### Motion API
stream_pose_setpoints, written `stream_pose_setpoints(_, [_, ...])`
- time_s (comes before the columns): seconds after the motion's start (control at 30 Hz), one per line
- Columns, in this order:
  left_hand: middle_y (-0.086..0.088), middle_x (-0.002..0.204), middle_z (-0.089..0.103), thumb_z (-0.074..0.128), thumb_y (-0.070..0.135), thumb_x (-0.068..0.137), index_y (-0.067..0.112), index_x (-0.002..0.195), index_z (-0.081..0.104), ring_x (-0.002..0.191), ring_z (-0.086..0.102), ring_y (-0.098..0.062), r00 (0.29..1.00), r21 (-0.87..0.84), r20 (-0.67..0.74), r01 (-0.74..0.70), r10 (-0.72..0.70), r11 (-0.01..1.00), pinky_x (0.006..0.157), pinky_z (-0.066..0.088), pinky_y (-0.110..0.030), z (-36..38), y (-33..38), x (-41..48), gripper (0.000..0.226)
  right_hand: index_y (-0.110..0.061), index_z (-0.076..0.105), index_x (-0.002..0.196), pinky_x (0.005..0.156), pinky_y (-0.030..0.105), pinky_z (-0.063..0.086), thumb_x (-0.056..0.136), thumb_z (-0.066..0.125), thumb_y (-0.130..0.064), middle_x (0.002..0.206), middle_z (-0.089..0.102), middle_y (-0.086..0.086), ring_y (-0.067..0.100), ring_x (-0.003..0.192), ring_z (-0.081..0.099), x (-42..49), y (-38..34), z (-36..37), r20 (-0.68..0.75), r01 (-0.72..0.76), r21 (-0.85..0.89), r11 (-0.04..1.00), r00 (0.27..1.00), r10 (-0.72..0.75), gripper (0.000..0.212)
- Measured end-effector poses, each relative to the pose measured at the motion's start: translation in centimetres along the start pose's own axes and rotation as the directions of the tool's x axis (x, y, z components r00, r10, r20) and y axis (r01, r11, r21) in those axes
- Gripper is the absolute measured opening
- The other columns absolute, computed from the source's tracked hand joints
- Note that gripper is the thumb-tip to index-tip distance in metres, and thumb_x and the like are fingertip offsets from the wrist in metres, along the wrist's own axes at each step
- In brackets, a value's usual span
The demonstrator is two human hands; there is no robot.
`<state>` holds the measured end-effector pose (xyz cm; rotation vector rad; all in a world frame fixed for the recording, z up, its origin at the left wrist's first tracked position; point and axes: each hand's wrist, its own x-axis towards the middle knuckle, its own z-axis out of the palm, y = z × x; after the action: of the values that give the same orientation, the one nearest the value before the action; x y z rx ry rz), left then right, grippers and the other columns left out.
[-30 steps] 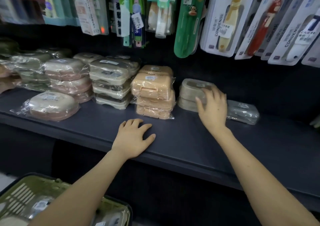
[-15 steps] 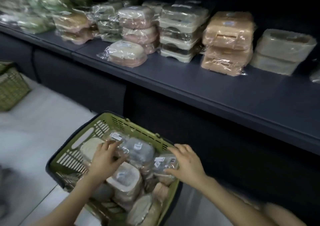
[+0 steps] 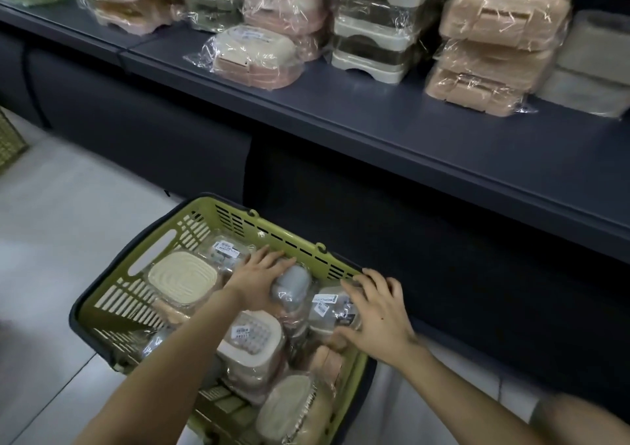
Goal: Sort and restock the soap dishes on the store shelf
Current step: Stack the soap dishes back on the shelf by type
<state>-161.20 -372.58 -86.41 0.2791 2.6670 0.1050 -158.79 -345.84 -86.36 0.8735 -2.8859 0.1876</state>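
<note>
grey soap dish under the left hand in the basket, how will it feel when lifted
Probably slippery: the grey soap dish is in glossy, crinkled film where the left hand grips it. Likely stiff and light, being a small moulded shell. It may drag neighbours: it sits packed beside the labelled dish the right hand holds.

1. I see the basket [image 3: 191, 212] on the floor [image 3: 68, 226], before and below the shelf [image 3: 375, 131].
2. In the basket, soap dishes [image 3: 182, 276] lie piled.
3. On the shelf, stacks [image 3: 375, 21] stand in a row; a single dish [image 3: 255, 56] lies before them, towards the left.
</note>
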Motion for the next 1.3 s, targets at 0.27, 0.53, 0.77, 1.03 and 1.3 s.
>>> stream_pose_setpoints(0.27, [0.013, 0.148, 0.029, 0.069, 0.069, 0.067, 0.041, 0.148, 0.023, 0.139, 0.017, -0.019, 0.987, -0.03, -0.159, 0.008, -0.013, 1.0, 0.11, 0.031, -0.042, 1.1, -1.0, -0.8, 0.097, -0.025, 0.066, 0.116, 0.097, 0.037, 0.023, 0.067, 0.05, -0.073, 0.115, 0.063, -0.004, 0.017, 0.124, 0.038, 0.2, 0.8, 0.6, 0.026, -0.043, 0.117, 0.992, 0.999, 0.04, 0.071])
stream_pose_setpoints(0.53, [0.011, 0.143, 0.039, 0.046, 0.089, 0.046, 0.037, 0.145, 0.033, 0.128, 0.033, -0.02, 0.937, -0.3, -0.302, 0.081, -0.175, 0.951, 0.102, 0.036, -0.034, -2.9, -0.2, -5.7, 0.112, -0.024, 0.063, 0.121, 0.096, 0.026, 0.034, 0.065, 0.056, -0.069, 0.117, 0.054, -0.009, 0.008, 0.113, 0.045, 0.4, 0.8, -4.6, 0.001, -0.106, 0.485, 0.868, 0.993, 0.121, 0.072])
stream_pose_setpoints(0.77, [0.024, 0.124, 0.041, 0.052, 0.089, 0.041, 0.038, 0.136, 0.047, 0.116, 0.039, -0.012, 0.749, -0.372, -0.637, -0.093, -0.181, 0.924, 0.092, 0.037, -0.03, -13.4, 2.6, -10.3, 0.108, -0.037, 0.062, 0.112, 0.096, 0.019, 0.042, 0.067, 0.073, -0.063, 0.119, 0.055, -0.016, 0.009, 0.115, 0.055, -0.4, 4.1, -18.0, -0.143, 0.013, 0.735, 0.678, 0.98, 0.136, 0.052])
stream_pose_setpoints(1.03, [0.004, 0.129, 0.055, 0.05, 0.084, 0.05, 0.03, 0.135, 0.052, 0.113, 0.048, -0.028, 0.595, -0.077, -0.803, -0.166, 0.038, 0.983, 0.096, 0.042, -0.045, -24.9, 8.4, -6.4, 0.101, -0.04, 0.064, 0.108, 0.07, 0.014, 0.051, 0.065, 0.076, -0.059, 0.107, 0.066, -0.018, 0.0, 0.088, 0.064, -1.0, 10.8, -29.0, -0.31, 0.064, 0.848, 0.527, 0.866, 0.394, 0.048])
stream_pose_setpoints(1.3, [0.005, 0.151, 0.034, 0.062, 0.069, 0.074, 0.034, 0.146, 0.034, 0.139, 0.026, -0.023, 0.834, 0.138, -0.529, -0.098, 0.157, 0.986, 0.113, 0.018, -0.048, -29.6, 12.3, 1.7, 0.086, -0.041, 0.056, 0.113, 0.082, 0.017, 0.049, 0.079, 0.075, -0.038, 0.119, 0.059, -0.014, -0.006, 0.095, 0.057, 5.8, 11.3, -31.2, -0.392, 0.037, 0.795, 0.606, 0.794, 0.465, 0.039])
